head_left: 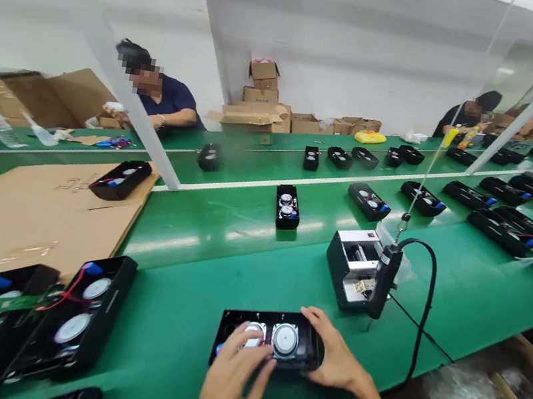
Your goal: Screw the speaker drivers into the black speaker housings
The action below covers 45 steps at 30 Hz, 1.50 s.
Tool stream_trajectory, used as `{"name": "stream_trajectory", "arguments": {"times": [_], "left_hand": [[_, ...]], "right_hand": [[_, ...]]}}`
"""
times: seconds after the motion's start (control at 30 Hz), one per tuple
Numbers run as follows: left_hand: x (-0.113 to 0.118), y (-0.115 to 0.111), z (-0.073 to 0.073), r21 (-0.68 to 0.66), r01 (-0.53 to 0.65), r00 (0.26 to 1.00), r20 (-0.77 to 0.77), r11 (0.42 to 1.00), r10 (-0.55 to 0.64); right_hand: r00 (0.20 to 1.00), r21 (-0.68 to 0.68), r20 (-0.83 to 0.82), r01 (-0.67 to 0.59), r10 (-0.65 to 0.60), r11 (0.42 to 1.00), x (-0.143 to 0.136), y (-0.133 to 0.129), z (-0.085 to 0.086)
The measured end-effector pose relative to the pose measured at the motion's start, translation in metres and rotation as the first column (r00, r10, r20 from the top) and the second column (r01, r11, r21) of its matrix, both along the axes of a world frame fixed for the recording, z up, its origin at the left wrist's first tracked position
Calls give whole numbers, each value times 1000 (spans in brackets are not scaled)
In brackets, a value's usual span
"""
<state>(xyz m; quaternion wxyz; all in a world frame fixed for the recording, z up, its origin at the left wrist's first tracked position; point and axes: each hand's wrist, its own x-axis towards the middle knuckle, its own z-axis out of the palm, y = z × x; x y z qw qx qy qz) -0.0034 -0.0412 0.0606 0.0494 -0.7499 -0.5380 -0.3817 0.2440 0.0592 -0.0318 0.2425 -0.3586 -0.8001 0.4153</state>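
A black speaker housing (266, 360) with two round silver speaker drivers (284, 341) lies open-side up on the green bench in front of me. My right hand (336, 353) grips its right end, thumb and fingers on opposite long edges. Over the left half is my left hand (236, 373), its fingers bent but apart at the left driver and the near edge. They partly cover that driver; whether anything small lies under the fingertips cannot be seen. A bit of blue (219, 348) shows at the housing's left end.
A black electric screwdriver (385, 279) hangs beside a screw feeder (352, 264). More housings (86, 313) with red wires stand at left, near a cardboard sheet (42, 211). Another housing (287, 207) sits on the green belt. Co-workers (173, 100) sit across the line.
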Motion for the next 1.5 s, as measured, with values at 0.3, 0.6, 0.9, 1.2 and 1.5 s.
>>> {"name": "stream_trajectory", "arguments": {"times": [0.3, 0.6, 0.9, 1.2, 1.5], "left_hand": [[-68, 1, -31, -94, 89, 996, 7, 992, -89], [-53, 10, -51, -249, 174, 982, 122, 953, -148], [-35, 12, -60, -326, 9, 942, 320, 945, 101], [-36, 13, -57, -308, 107, 938, 347, 945, 8], [-36, 6, -31, -336, 197, 974, 175, 921, -145]], "right_hand": [[989, 213, -3, 142, -145, 967, 32, -19, 53], [916, 486, -311, 382, -253, 786, -66, -62, 42], [931, 256, -304, 283, -201, 924, -50, -44, 67], [903, 230, -299, 383, -309, 895, -82, -43, 57], [978, 550, 86, -207, 191, 809, -36, -8, 87]]}}
